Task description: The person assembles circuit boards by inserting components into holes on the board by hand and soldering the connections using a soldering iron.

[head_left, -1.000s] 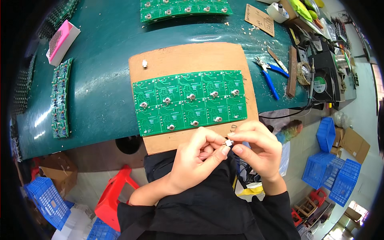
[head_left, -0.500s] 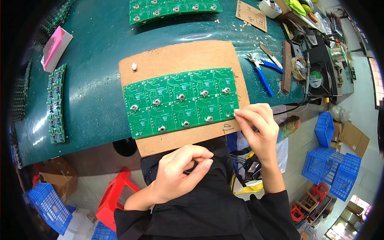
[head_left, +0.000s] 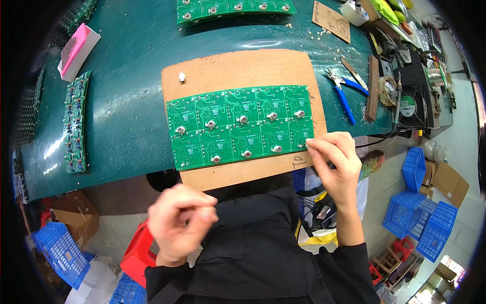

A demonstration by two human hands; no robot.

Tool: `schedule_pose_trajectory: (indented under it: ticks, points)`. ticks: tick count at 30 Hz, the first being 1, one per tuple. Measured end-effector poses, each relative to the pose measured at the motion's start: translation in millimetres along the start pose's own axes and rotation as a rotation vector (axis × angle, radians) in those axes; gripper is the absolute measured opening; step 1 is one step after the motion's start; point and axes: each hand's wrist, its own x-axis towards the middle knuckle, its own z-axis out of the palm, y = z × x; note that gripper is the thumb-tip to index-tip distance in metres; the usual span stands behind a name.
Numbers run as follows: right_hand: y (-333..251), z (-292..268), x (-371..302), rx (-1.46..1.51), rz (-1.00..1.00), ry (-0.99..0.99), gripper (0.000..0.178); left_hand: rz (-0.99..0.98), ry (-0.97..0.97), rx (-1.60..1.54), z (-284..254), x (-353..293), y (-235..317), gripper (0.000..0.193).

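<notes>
A green circuit board panel (head_left: 238, 133) lies on a brown board (head_left: 230, 66) at the table's front edge. Several round, silver-topped components (head_left: 246, 153) stand on it in two rows. At the panel's lower right corner, my right hand (head_left: 338, 164) is closed in a pinch; its fingertips hide whatever is between them. My left hand (head_left: 179, 223), somewhat blurred, is off the table, below the panel's lower left corner. Its thumb and index finger come together, and anything they hold is too small to make out. A small white part (head_left: 182, 77) sits alone on the brown board's upper left.
Blue-handled cutters (head_left: 345, 104) lie to the right, beside a brown bar (head_left: 372, 88) and a soldering iron (head_left: 398, 91). More green panels (head_left: 233, 9) lie at the back. Populated boards (head_left: 76, 124) and a pink-and-white box (head_left: 78, 53) are left. A red stool (head_left: 136, 253) stands below.
My left hand has moved left and down, away from the panel's lower edge. My right hand stays at the panel's corner. The whole view has shifted slightly.
</notes>
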Motion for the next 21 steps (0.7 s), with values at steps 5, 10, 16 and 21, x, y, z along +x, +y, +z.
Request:
schedule_pose_trajectory:
  ticks: [5,10,16,21]
  points:
    - [-3,-2,3,0.011,0.0,-0.027,0.021,0.042,0.282,0.045,-35,15,0,0.01]
    - [-4,-2,3,0.008,0.0,-0.034,0.021,0.084,0.294,0.121,-64,26,-9,0.009]
    - [-5,-4,5,-0.034,-0.025,-0.06,0.023,0.01,0.27,0.229,-81,46,-15,0.008]
    - [-5,-9,11,-0.098,-0.085,-0.144,0.027,-0.022,0.256,0.27,-89,65,-17,0.008]
